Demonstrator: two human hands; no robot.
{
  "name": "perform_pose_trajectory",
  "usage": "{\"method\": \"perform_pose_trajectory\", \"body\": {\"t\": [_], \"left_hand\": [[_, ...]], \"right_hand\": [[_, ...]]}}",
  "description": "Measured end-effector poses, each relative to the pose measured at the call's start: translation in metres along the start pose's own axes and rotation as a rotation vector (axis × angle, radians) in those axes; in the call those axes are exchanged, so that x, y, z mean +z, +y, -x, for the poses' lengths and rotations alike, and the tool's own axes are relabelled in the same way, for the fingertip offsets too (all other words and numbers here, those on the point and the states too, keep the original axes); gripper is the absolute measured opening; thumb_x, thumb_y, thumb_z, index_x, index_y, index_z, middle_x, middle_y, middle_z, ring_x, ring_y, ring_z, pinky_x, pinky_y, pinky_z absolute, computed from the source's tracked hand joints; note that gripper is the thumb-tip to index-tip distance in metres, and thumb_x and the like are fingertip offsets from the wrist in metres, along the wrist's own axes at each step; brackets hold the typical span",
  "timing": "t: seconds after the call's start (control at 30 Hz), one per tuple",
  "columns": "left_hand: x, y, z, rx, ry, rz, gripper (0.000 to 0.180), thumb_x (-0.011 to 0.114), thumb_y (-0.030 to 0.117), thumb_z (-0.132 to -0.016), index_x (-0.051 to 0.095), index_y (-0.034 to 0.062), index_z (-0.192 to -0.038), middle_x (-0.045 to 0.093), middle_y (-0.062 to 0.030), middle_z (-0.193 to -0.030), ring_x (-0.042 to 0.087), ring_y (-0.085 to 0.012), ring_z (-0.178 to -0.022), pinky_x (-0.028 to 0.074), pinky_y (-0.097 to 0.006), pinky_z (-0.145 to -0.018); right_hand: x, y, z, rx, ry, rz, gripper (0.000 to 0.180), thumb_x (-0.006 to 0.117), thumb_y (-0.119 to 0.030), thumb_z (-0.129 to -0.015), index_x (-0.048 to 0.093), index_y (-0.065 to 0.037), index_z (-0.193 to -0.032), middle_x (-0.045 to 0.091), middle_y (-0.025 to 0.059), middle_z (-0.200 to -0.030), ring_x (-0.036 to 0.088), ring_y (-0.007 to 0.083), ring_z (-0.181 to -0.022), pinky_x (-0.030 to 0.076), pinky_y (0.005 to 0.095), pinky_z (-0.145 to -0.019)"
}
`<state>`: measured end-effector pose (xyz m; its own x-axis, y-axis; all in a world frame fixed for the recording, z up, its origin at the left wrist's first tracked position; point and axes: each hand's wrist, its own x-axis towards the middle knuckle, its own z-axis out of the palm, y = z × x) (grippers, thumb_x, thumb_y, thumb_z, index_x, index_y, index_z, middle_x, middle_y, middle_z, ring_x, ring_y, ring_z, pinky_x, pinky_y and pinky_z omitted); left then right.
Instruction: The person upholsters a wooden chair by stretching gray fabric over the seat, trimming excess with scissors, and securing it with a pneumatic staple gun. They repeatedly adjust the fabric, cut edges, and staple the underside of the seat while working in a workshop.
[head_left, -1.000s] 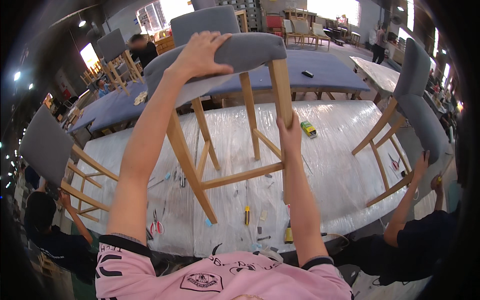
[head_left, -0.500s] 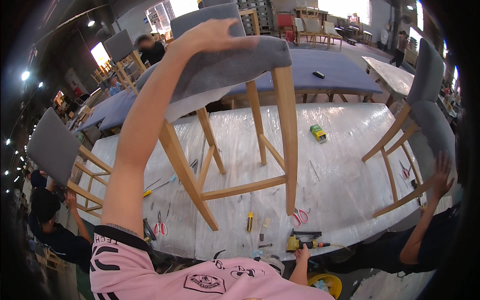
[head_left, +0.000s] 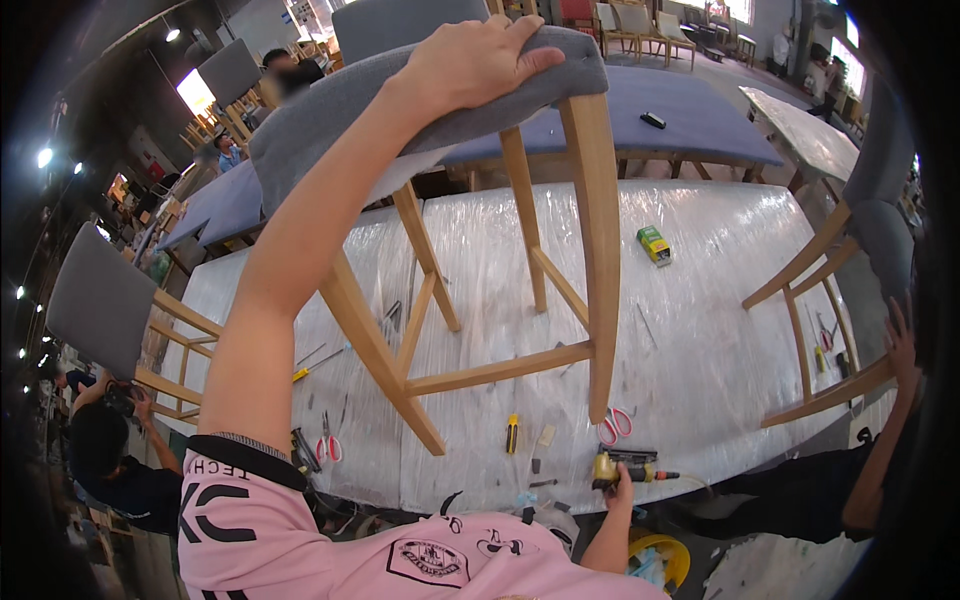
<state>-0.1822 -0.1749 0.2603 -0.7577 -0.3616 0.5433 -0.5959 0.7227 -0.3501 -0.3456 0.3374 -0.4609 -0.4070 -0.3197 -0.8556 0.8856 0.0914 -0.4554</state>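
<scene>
A grey upholstered chair (head_left: 345,125) with pale wooden legs stands on the plastic-covered table in front of me. My left hand (head_left: 485,65) lies on top of its seat, thumb and fingers spread across the fabric near the right corner. Low on the right, my right hand (head_left: 620,487) is wrapped around a yellow and black pneumatic staple gun (head_left: 606,468), which has a hose at its end. The gun is at the near table edge, apart from the chair. Red-handled scissors (head_left: 616,426) lie near the chair's right front leg.
The plastic-covered table (head_left: 700,330) also bears a green-yellow box (head_left: 653,245), a yellow-black cutter (head_left: 512,434) and more scissors (head_left: 328,446). Other grey chairs stand left (head_left: 100,290) and right (head_left: 885,240), with people beside them. A yellow bucket (head_left: 678,560) is below my right arm.
My left hand has shifted slightly right along the seat, its fingers now bent more over the fabric. The view has moved a little; the staple gun stays in my right hand.
</scene>
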Motion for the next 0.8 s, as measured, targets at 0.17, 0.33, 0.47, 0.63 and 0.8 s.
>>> {"method": "perform_pose_trajectory", "body": {"t": [0.17,0.33,0.47,0.63,0.8], "left_hand": [[0.005,0.003,0.022,0.135,0.187,-0.177,0.078,0.046,0.07,-0.099,0.049,0.0108,-0.148,0.067,-0.02,-0.12,0.07,-0.0381,-0.101,0.056,-0.046,-0.091],[-0.002,0.013,0.032,0.176,0.188,-0.212,0.087,0.056,0.073,-0.092,0.044,0.0118,-0.153,0.064,-0.0206,-0.125,0.069,-0.0378,-0.105,0.056,-0.045,-0.091],[-0.02,0.04,0.037,0.178,0.14,-0.224,0.092,0.064,0.07,-0.089,0.039,0.0126,-0.156,0.059,-0.0223,-0.132,0.068,-0.0386,-0.107,0.055,-0.045,-0.091],[-0.028,0.067,0.058,0.166,0.151,-0.321,0.092,0.073,0.058,-0.086,0.036,0.0144,-0.158,0.056,-0.0212,-0.136,0.062,-0.0364,-0.113,0.052,-0.046,-0.09],[-0.039,0.096,0.072,0.162,0.183,-0.322,0.1,0.081,0.046,-0.08,0.031,0.0163,-0.161,0.053,-0.0188,-0.139,0.058,-0.0354,-0.118,0.048,-0.049,-0.095]], "right_hand": [[0.065,-0.067,0.05,-0.128,-0.23,-0.178,0.042,0.074,-0.034,-0.092,0.062,-0.005,-0.12,0.071,0.0087,-0.109,0.072,0.0242,-0.094,0.061,0.039,-0.077],[0.151,-0.124,0.183,-0.551,-0.401,-0.431,0.039,0.068,-0.026,-0.097,0.056,-0.015,-0.133,0.068,0.0076,-0.123,0.07,0.025,-0.105,0.06,0.0397,-0.08],[0.219,-0.153,0.242,-1.138,-0.476,-0.485,0.043,0.075,-0.006,-0.087,0.053,-0.017,-0.123,0.058,0.0141,-0.139,0.056,0.0312,-0.131,0.047,0.049,-0.112],[0.308,-0.184,0.323,-1.742,-0.608,-0.158,0.034,0.069,-0.001,-0.088,0.043,-0.014,-0.106,0.057,0.0235,-0.139,0.053,0.0365,-0.135,0.037,0.0523,-0.117],[0.359,-0.178,0.372,-1.67,-0.63,0.027,0.021,0.077,-0.005,-0.085,0.058,-0.012,-0.091,0.066,0.0108,-0.112,0.063,0.0259,-0.107,0.046,0.0411,-0.103]]}}
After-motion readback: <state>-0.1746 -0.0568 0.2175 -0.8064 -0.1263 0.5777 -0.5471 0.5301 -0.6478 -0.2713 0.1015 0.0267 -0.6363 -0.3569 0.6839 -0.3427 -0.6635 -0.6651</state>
